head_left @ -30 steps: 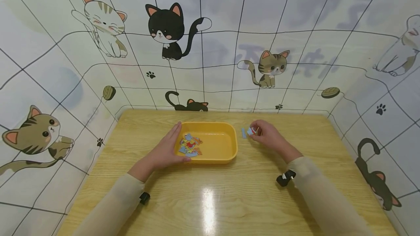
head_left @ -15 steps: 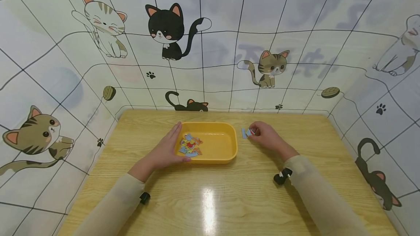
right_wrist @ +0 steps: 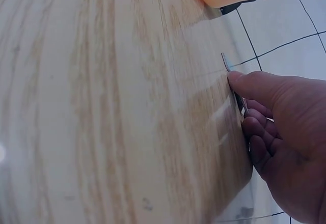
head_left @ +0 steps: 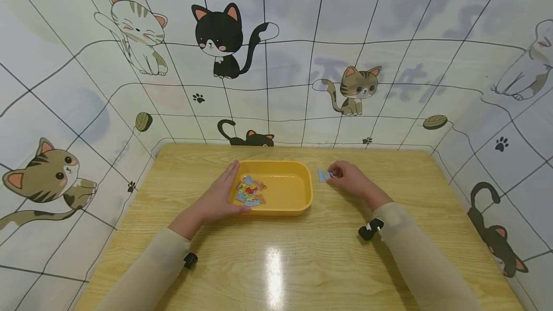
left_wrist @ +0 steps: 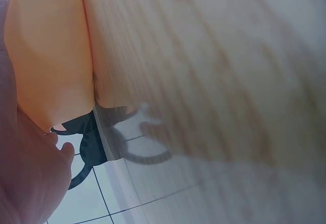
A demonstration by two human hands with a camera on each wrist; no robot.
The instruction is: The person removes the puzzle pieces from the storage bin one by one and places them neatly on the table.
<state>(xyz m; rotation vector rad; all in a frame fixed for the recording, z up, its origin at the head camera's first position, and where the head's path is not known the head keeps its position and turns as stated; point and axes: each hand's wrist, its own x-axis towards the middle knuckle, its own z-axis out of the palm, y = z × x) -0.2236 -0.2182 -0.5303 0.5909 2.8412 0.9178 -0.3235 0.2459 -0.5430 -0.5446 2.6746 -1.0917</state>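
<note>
My left hand (head_left: 217, 196) holds the left end of a yellow plastic tray (head_left: 276, 213), thumb along the near side and fingers reaching to the far corner. Inside the tray's left part lies a small heap of colourful puzzle pieces (head_left: 249, 192). To the right of the tray, my right hand (head_left: 352, 180) pinches a light blue puzzle piece (head_left: 328, 176) low at the tabletop, its fingers covering part of it. Just left of that piece a narrow blue puzzle piece (head_left: 321, 175) lies on the table. The right wrist view shows the thumb (right_wrist: 254, 84) against the piece's thin edge.
The wooden table (head_left: 276, 248) meets a cloth wall (head_left: 285, 61) printed with cats and grid lines at the back and both sides. A bright light reflection marks the near middle of the tabletop.
My right hand has shifted slightly left and lowered its piece to the table beside the narrow blue piece. The left hand and tray stay where they were.
</note>
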